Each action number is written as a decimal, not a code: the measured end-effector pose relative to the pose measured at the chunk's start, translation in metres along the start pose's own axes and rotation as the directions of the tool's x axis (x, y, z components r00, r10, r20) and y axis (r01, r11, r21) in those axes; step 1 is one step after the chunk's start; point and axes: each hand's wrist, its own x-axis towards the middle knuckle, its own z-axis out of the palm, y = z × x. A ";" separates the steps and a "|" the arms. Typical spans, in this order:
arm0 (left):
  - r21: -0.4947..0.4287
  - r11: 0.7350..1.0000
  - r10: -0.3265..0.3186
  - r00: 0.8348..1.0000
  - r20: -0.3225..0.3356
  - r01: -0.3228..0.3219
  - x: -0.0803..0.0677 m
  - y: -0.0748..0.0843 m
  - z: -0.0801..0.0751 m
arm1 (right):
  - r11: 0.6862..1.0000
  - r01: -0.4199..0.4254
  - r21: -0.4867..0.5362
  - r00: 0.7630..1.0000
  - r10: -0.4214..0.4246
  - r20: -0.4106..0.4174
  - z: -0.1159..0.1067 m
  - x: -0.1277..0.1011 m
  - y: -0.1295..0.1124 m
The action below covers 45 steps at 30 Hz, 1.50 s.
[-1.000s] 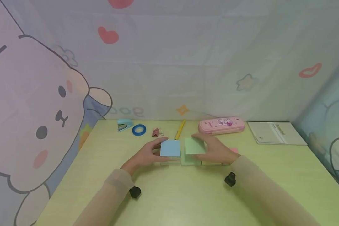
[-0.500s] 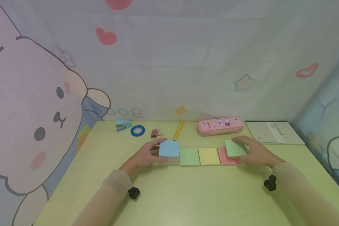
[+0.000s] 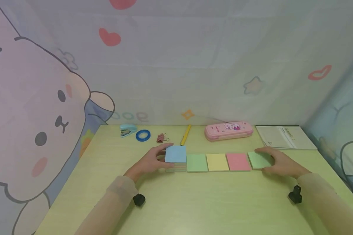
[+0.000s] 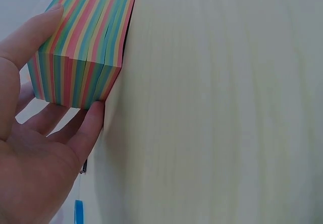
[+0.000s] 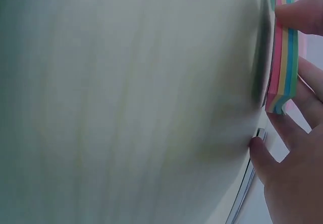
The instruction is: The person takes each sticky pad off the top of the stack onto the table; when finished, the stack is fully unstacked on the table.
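Observation:
My left hand grips a tall stack of sticky notes, blue on top, between thumb and fingers. In the left wrist view, the stack's sides show many coloured stripes. To its right lie a green sticky note pad, a yellow pad and a pink pad in a row. At the row's right end my right hand holds another green-topped pad by its edges. Its layered edge appears in the right wrist view, thumb on one side; whether it touches the table is unclear.
Along the back of the table are a blue stapler, a roll of blue tape, a binder clip, a yellow pen-like stick, a pink pencil case and a notebook.
My right hand has carried the green-topped pad rightwards, from above the first green pad, past the yellow and pink ones, and lowered it beside the pink pad. My left hand stays on the stack.

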 end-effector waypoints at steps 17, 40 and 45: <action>-0.009 1.000 0.010 1.000 0.002 -0.010 0.000 -0.001 0.000 | 0.994 0.090 -0.065 0.996 -0.089 0.025 0.003 0.001 0.000; 0.015 1.000 -0.008 1.000 0.007 0.008 -0.001 0.002 -0.001 | 0.996 0.043 -0.073 0.999 -0.043 0.004 0.007 0.007 -0.030; 0.019 1.000 -0.010 1.000 0.003 0.010 -0.001 0.002 -0.001 | 0.997 0.068 -0.028 0.996 -0.069 -0.048 0.018 0.021 -0.059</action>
